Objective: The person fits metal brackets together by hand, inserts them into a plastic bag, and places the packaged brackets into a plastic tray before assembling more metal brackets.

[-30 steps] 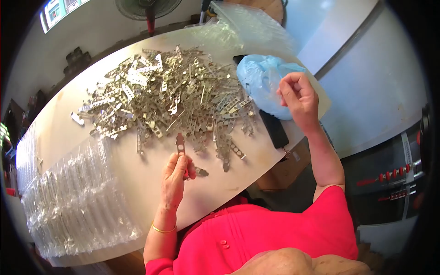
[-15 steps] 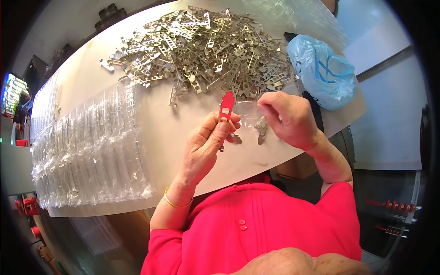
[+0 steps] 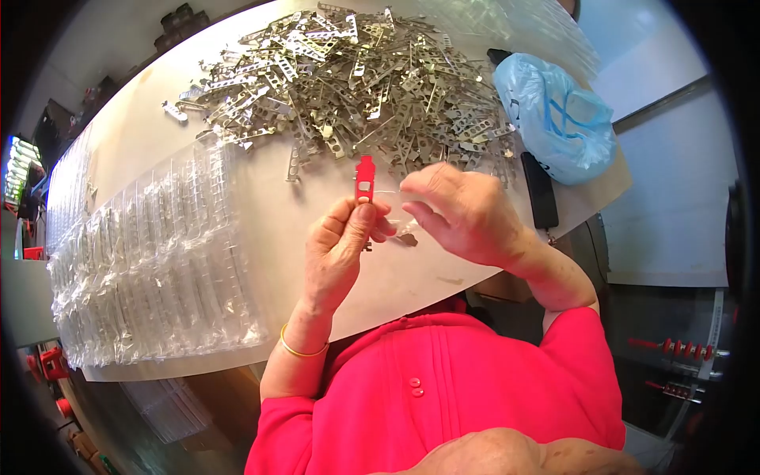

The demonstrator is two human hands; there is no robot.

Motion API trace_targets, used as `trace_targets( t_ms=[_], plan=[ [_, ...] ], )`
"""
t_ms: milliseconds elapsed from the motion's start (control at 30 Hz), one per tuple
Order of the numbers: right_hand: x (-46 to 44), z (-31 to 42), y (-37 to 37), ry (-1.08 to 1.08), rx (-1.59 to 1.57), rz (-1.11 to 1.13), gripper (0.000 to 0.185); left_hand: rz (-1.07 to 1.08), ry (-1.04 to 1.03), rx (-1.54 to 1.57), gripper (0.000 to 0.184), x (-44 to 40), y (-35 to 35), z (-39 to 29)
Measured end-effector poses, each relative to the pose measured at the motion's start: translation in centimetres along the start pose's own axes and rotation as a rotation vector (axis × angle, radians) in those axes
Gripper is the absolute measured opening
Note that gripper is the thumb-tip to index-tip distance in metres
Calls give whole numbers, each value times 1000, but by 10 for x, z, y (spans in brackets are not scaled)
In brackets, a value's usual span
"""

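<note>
My left hand (image 3: 339,241) pinches a slim metal bracket (image 3: 365,180) upright between thumb and fingers. Its shiny face looks red and has cut-out holes, and its lower end shows below the hand. Just to the right, my right hand (image 3: 467,212) is raised with the thumb apart from the bent fingers. I see nothing held in it. Clear thin plastic (image 3: 404,225) shows between the hands, partly hidden by the right one. Another small metal piece (image 3: 408,239) lies on the table beneath. Beyond both hands spreads a big heap of metal brackets (image 3: 356,87).
Rows of clear plastic packs (image 3: 158,261) cover the left of the table (image 3: 317,356). On the right are a light blue plastic bag (image 3: 554,119) and a dark flat object (image 3: 540,190). More clear plastic sheeting (image 3: 507,32) lies at the back.
My left hand has shifted slightly left with the bracket. My right hand has moved left and closer to it, and its thumb and fingers have spread apart.
</note>
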State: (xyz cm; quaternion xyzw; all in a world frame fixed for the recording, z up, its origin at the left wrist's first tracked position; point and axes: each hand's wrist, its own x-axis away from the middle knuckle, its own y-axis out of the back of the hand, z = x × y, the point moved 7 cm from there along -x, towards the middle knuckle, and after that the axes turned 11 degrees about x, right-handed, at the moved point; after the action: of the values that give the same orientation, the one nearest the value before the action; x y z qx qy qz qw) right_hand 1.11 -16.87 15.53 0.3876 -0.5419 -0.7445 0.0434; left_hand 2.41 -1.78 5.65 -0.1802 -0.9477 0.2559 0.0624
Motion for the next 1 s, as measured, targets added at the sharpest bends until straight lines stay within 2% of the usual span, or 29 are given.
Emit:
trace_targets(
  t_ms=[33, 100, 133, 200, 233, 300, 333, 400, 600, 733, 833, 1000],
  plan=[
    [-2, -1, 5, 1, -2, 2, 29, -2, 1, 1, 28, 0, 1, -1],
    [-3, -24, 17, -246, -24, 45, 33, -77, -96, 15, 26, 0, 9, -11],
    [0, -29, 20, -242, -24, 47, 33, -80, -98, 17, 26, 0, 11, -11],
    [16, -63, 20, -549, -101, 89, 32, -126, -173, 47, 24, 1, 20, -13],
    [23, -71, 16, -546, -101, 90, 32, -133, -196, 46, 24, 0, 22, -13],
    [44, -92, -2, -740, -489, 35, 32, -135, -204, 45, 24, 0, 22, -15],
    [45, -93, -1, -740, -487, 33, 32, -134, -208, 42, 24, 0, 22, -15],
    [56, -90, -19, -930, -970, 143, 24, -129, -196, 30, 24, -2, 22, -11],
    [54, -90, -23, -865, -981, 35, 12, -125, -130, 26, 25, -4, 25, -1],
    [49, -87, -24, -883, -924, 47, 10, -76, -59, 70, 25, -5, 20, -1],
    [48, -86, -24, -852, -950, 27, 11, -88, -79, 29, 25, -5, 23, 3],
    [51, -91, -14, -908, -917, -132, 11, -157, -124, 1, 25, -4, 25, 1]
  ],
)
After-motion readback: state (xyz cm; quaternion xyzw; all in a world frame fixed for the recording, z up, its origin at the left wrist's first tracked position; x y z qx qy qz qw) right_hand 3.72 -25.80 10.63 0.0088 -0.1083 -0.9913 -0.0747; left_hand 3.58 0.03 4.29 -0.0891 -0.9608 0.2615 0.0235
